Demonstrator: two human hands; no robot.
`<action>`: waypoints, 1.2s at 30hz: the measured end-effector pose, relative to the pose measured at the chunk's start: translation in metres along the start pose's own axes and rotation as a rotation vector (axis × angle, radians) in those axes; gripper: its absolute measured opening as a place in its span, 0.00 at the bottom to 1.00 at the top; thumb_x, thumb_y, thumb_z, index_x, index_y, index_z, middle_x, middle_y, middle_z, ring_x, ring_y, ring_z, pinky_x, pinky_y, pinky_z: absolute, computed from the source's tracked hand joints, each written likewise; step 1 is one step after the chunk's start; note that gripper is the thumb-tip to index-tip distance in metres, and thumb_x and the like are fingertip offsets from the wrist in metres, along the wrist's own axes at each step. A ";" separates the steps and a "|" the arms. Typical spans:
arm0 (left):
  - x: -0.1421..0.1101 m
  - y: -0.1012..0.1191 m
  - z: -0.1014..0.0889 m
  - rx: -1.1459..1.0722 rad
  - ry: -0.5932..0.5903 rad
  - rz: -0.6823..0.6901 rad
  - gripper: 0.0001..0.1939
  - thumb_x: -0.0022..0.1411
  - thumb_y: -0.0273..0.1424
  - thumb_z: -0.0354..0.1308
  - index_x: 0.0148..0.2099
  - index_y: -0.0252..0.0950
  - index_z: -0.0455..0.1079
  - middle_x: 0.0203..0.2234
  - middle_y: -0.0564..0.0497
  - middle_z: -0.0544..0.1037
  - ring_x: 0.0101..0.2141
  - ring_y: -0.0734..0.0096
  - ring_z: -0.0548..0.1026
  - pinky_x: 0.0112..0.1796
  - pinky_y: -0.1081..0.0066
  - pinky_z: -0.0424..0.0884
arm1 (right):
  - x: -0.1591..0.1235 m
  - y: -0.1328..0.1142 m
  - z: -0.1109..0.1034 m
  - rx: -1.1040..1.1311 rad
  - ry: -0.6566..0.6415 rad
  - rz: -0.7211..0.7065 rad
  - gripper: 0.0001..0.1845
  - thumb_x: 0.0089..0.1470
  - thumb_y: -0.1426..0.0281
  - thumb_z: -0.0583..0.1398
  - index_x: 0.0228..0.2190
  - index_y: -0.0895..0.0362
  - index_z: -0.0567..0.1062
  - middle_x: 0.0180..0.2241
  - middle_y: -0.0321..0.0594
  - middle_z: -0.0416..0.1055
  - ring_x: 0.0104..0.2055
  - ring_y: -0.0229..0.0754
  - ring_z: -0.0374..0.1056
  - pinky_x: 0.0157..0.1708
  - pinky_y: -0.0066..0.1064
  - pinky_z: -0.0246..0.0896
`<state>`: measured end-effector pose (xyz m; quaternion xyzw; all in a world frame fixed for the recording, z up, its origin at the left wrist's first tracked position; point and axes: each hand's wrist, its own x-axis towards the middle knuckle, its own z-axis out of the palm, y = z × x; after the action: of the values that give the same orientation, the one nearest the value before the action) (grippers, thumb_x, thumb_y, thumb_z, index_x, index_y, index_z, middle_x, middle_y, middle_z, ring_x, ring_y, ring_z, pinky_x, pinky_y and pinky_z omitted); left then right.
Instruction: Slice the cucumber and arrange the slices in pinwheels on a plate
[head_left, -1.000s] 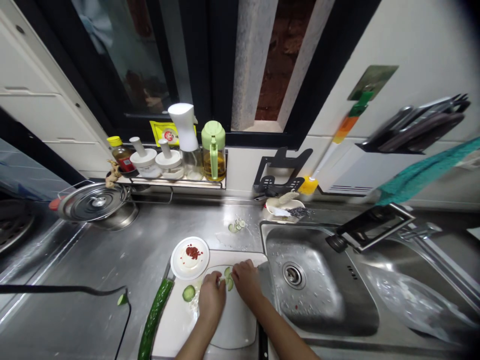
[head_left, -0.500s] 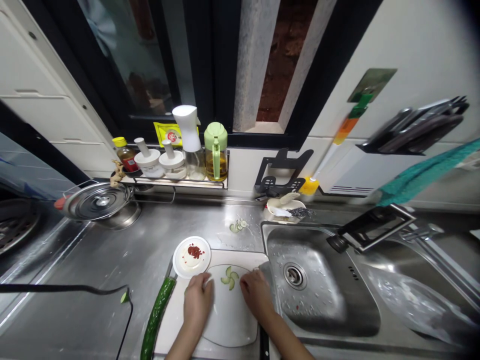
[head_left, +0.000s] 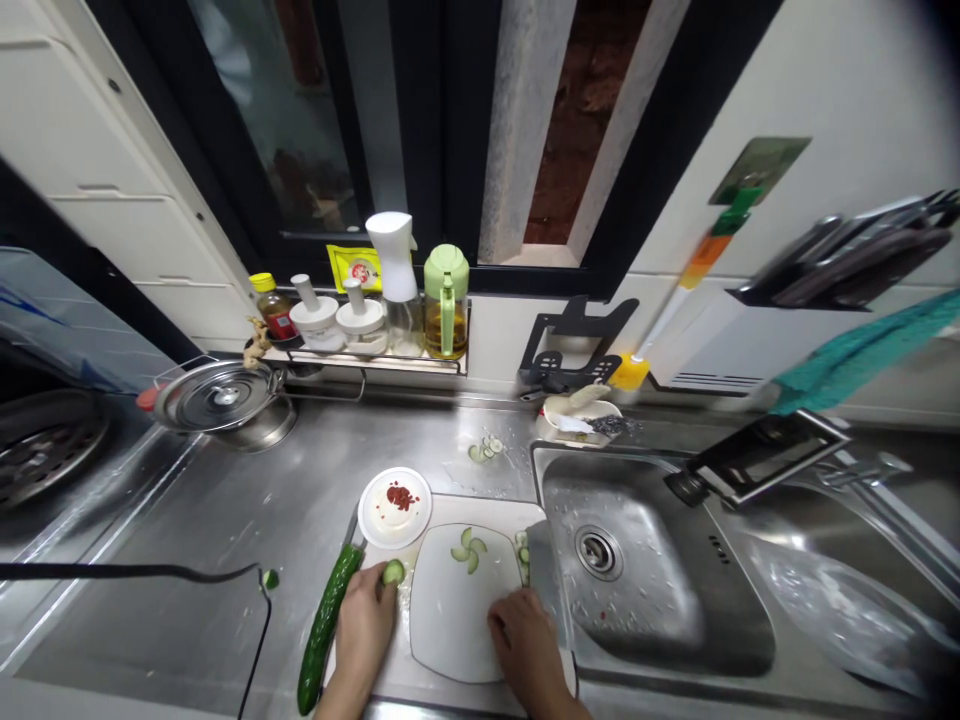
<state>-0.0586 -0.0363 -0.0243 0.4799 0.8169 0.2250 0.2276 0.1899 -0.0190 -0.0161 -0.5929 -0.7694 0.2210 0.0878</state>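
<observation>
My left hand (head_left: 365,622) is at the left of the white cutting board (head_left: 457,503), its fingertips closed against a short cut piece of cucumber (head_left: 394,572). My right hand (head_left: 527,640) is curled at the board's right side, over the handle of a kitchen knife (head_left: 553,575); the handle is hidden beneath it. Between my hands lies a white squarish plate (head_left: 455,635) with several thin cucumber slices (head_left: 469,549) fanned near its far edge. More slices (head_left: 523,547) lie beside the knife blade. A long cucumber (head_left: 327,632) rests along the board's left edge.
A white dish (head_left: 395,508) with small red pieces stands at the board's far left corner. Cucumber scraps (head_left: 486,447) lie on the steel counter behind. To the right is a sink (head_left: 637,560). A black cable (head_left: 150,571) crosses the left counter. Bottles and jars (head_left: 364,322) line a rack.
My hands have drawn back from the slices on the plate. My left hand went left to the cut cucumber piece; my right hand came nearer, onto the knife handle. The view shifted slightly left.
</observation>
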 end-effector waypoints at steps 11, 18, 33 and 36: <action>0.001 0.002 -0.003 0.001 -0.035 -0.011 0.19 0.58 0.33 0.49 0.49 0.34 0.72 0.42 0.42 0.77 0.41 0.61 0.76 0.45 0.67 0.68 | -0.004 -0.014 -0.013 0.023 -0.068 -0.008 0.09 0.56 0.76 0.57 0.27 0.55 0.74 0.32 0.38 0.72 0.42 0.45 0.63 0.37 0.33 0.50; 0.008 0.004 -0.006 0.032 -0.128 -0.027 0.14 0.58 0.30 0.50 0.44 0.36 0.72 0.38 0.45 0.75 0.38 0.63 0.75 0.43 0.68 0.67 | -0.004 -0.015 -0.010 0.020 -0.085 0.003 0.08 0.56 0.76 0.57 0.28 0.55 0.74 0.33 0.38 0.72 0.44 0.46 0.62 0.37 0.33 0.50; 0.013 0.005 -0.004 0.004 -0.173 -0.029 0.04 0.55 0.25 0.52 0.30 0.37 0.66 0.22 0.54 0.72 0.26 0.73 0.70 0.31 0.76 0.61 | -0.003 -0.024 -0.015 0.043 -0.040 -0.051 0.09 0.56 0.76 0.56 0.26 0.55 0.73 0.31 0.38 0.72 0.41 0.44 0.63 0.37 0.32 0.51; 0.015 0.003 -0.006 -0.026 -0.175 -0.018 0.04 0.54 0.27 0.54 0.28 0.37 0.67 0.22 0.54 0.72 0.26 0.73 0.70 0.31 0.76 0.61 | -0.001 -0.026 -0.012 0.034 -0.031 -0.077 0.08 0.55 0.76 0.56 0.26 0.56 0.73 0.31 0.38 0.72 0.41 0.44 0.63 0.38 0.32 0.51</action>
<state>-0.0663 -0.0228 -0.0200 0.4873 0.7951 0.1908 0.3065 0.1727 -0.0226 0.0067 -0.5579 -0.7889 0.2399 0.0945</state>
